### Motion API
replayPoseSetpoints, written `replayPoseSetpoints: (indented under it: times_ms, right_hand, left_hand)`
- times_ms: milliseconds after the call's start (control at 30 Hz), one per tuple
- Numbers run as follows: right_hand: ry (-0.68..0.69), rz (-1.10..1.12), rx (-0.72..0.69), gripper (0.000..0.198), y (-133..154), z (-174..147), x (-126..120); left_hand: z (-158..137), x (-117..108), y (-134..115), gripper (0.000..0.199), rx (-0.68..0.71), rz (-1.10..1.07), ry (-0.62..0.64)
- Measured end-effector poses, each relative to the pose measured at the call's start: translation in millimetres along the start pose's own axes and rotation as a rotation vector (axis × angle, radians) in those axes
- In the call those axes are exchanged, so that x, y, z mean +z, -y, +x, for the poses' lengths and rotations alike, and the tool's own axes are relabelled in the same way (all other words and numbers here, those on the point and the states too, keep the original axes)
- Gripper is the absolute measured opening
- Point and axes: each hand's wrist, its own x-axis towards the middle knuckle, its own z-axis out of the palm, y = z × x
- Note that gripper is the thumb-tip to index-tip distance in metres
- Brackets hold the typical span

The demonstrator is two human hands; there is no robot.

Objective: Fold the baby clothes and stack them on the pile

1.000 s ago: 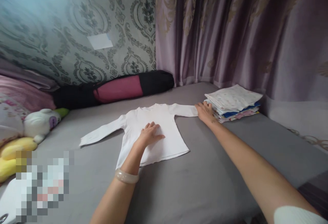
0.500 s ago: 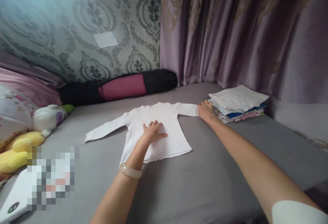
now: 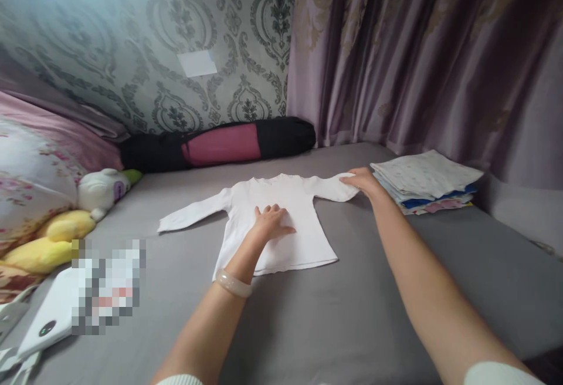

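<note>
Now my left hand (image 3: 271,222) lies flat and released on the soft white shirt (image 3: 281,220); my right hand (image 3: 363,181) pinches its sleeve cuff (image 3: 345,188), lifted beside folded clothes (image 3: 426,181).

Home bedroom, grey-sheeted bed (image 3: 352,314), floral pillow (image 3: 30,185), plush toys (image 3: 103,188), damask wallpaper (image 3: 132,39), mauve curtains (image 3: 417,56)
</note>
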Motion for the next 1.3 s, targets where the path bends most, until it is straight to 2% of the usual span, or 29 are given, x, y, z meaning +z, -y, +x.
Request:
replayPoseSetpoints:
  times_ms: [67, 133, 200, 300, 400, 467, 567, 633, 733, 833, 967, 1033, 1133, 1300]
  right_hand:
    - [-0.019, 0.339, 0.097, 0.011, 6.3, -2.8, 6.5]
    - [-0.004, 0.54, 0.18, 0.018, 13.4, -6.4, 14.3]
    - [0.037, 0.614, 0.211, 0.024, 20.5, -9.6, 23.0]
    - [0.087, 0.759, 0.223, 0.021, 28.6, -12.3, 38.3]
    - [0.057, 0.86, 0.231, 0.019, 32.5, -11.8, 54.0]
    - [0.0, 0.856, 0.226, 0.02, 32.6, -10.1, 61.6]
    - [-0.086, 0.832, 0.18, 0.013, 29.6, -5.8, 65.3]
    - [-0.188, 0.709, 0.07, 0.011, 26.0, -1.7, 62.7]
    - [-0.371, 0.461, -0.148, 0.021, 20.1, 5.7, 54.2]
    - [-0.478, 0.37, -0.22, 0.03, 15.8, 10.1, 42.1]
    - [-0.488, 0.415, -0.172, 0.034, 14.7, 6.9, 22.6]
    - [-0.489, 0.483, -0.196, 0.037, 16.5, 3.2, 13.6]
    - [-0.5, 0.556, -0.26, 0.04, 22.3, -2.1, 5.1]
    - [-0.498, 0.516, -0.297, 0.04, 37.5, -9.8, 5.5]
  left_hand:
    - [0.6, 0.0, 0.0, 0.053, -0.004, -0.002, 0.005]
    - [1.2, 0.5, 0.3, 0.054, -0.009, -0.006, 0.007]
    - [2.0, 1.4, 1.1, 0.055, -0.008, -0.002, 0.003]
    - [3.4, 2.4, 2.3, 0.056, 0.004, 0.017, -0.007]
    - [5.7, 0.8, 3.1, 0.06, 0.011, 0.041, -0.007]
    - [9.1, -1.6, 3.5, 0.062, -0.001, 0.053, -0.02]
    - [20.5, -4.1, 5.2, 0.051, -0.041, 0.016, -0.091]
    - [33.3, -3.4, 6.9, 0.042, -0.058, -0.056, -0.158]
    - [59.3, 1.8, 8.3, 0.037, -0.032, -0.165, -0.258]
    - [87.8, 8.4, 5.9, 0.041, 0.027, -0.224, -0.309]
    - [116.7, 12.9, -0.2, 0.05, 0.059, -0.216, -0.295]
    - [124.1, 13.3, -2.7, 0.054, 0.041, -0.185, -0.274]
    - [127.1, 12.6, -5.3, 0.064, 0.015, -0.146, -0.236]
    - [126.4, 6.9, -10.1, 0.075, 0.014, -0.099, -0.186]
